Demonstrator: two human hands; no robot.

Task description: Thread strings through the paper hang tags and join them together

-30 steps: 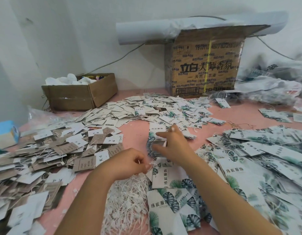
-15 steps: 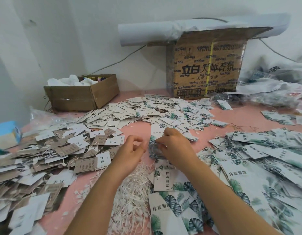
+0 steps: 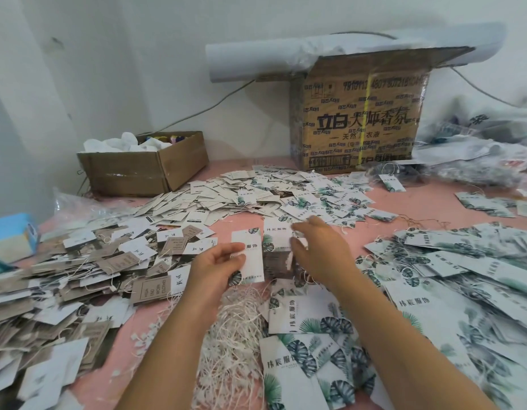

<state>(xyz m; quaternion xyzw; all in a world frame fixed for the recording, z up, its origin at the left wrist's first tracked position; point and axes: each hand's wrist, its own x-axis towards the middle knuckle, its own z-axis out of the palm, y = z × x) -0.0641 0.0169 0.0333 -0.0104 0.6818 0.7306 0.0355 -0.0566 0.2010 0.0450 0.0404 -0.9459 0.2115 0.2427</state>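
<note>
My left hand (image 3: 215,269) pinches a white leaf-printed hang tag (image 3: 250,255) by its left edge and holds it upright above the table. My right hand (image 3: 318,250) hovers just right of it over a small stack of leaf tags (image 3: 278,232), fingers curled near their top edge; whether it grips one is unclear. A tangle of white strings (image 3: 235,335) lies below the hands. Larger leaf tags (image 3: 300,318) lie beside the strings.
Brown and white strung tags (image 3: 79,279) are heaped at left, small tags (image 3: 256,193) spread across the middle, long leaf tags (image 3: 463,276) at right. A low cardboard box (image 3: 144,170) and a tall printed carton (image 3: 360,119) stand by the wall. A blue box (image 3: 11,238) sits far left.
My left hand left the string pile, rose toward the middle and now holds a leaf tag. My right hand stayed over the tag stack, shifting slightly right.
</note>
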